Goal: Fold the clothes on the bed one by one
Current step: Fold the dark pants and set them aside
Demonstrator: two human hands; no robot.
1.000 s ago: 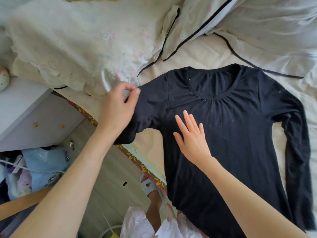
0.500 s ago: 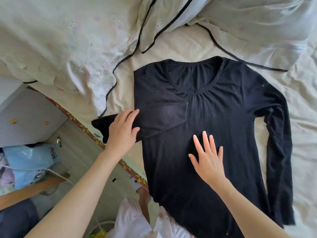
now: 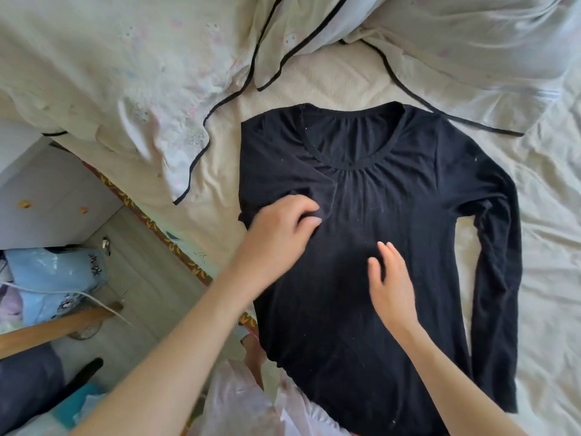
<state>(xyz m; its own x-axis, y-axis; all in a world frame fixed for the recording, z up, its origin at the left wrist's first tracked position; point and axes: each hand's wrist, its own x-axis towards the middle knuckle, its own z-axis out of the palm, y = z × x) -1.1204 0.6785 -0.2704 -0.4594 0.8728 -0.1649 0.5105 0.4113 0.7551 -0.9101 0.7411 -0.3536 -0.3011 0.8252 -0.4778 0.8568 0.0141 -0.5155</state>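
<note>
One black long-sleeved top (image 3: 393, 247) lies flat on the bed (image 3: 314, 77) before us. Our left hand (image 3: 276, 228) pinches its folded-in sleeve (image 3: 283, 171) against the chest, while our right hand (image 3: 390, 284), fingers relaxed, hovers over the middle.

Left hand (image 3: 276, 228) grips black shirt's (image 3: 393, 247) folded sleeve; right hand (image 3: 390, 284) hovers

The left hand (image 3: 276, 228) has folded the sleeve (image 3: 283, 180) across the black shirt (image 3: 393, 215)

The black top's (image 3: 371, 247) hem is cut off; left fingertips (image 3: 309, 220) seem blurred.
</note>
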